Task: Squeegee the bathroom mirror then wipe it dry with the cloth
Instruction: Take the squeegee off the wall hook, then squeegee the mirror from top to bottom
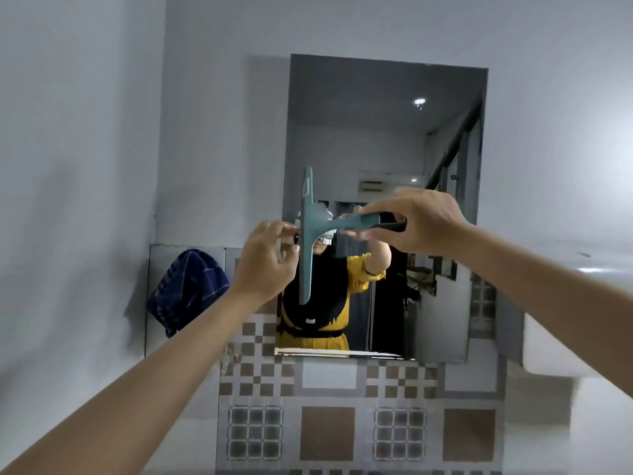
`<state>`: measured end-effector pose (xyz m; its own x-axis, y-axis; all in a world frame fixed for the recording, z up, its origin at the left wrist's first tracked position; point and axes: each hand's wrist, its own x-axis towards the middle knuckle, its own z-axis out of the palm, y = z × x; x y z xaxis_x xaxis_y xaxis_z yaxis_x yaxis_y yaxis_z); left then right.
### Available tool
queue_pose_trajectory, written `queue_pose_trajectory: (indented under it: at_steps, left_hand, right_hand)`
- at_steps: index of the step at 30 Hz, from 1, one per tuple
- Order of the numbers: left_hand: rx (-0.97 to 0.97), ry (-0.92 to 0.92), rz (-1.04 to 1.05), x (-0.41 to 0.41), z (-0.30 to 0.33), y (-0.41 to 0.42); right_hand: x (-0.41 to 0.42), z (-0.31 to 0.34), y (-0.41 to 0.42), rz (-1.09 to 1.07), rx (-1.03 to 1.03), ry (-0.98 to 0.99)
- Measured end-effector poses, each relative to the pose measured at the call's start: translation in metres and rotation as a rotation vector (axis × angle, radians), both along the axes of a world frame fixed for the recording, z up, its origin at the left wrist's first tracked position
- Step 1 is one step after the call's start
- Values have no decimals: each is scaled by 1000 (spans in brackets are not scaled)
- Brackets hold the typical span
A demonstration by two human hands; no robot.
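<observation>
Squeegee (306,234) blade upright before mirror (387,132)
Right grip (423,222) clamped on its handle; left grip (265,265) curled at the blade, hold unclear.

The wall (219,132) carries everything here: painted pale above, and below that a band of tiles (327,437) in brown and grey squares. The mirror (376,138) is fixed flat to it, its top on the paint and its lower edge over the tiles. A dark blue checked cloth (186,289) hangs at the band's top left corner, just left of the mirror. A white fixture (555,344), blurred, juts out at the right edge.
</observation>
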<state>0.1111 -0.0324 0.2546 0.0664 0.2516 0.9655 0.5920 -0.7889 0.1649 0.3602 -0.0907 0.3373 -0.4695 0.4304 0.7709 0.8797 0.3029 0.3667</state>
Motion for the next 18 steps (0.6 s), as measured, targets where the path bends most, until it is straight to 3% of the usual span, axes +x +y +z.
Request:
queue_pose_trajectory:
  at_steps: [4, 12, 18]
  left_hand:
    - [2, 57, 130, -4, 28, 38]
    - [-161, 374, 435, -22, 57, 98]
    - [-175, 415, 421, -31, 51, 119]
  right_hand:
    - [7, 56, 12, -15, 116, 79]
    - [-12, 145, 45, 17, 237, 66]
    - [-38, 176, 64, 8, 248, 20]
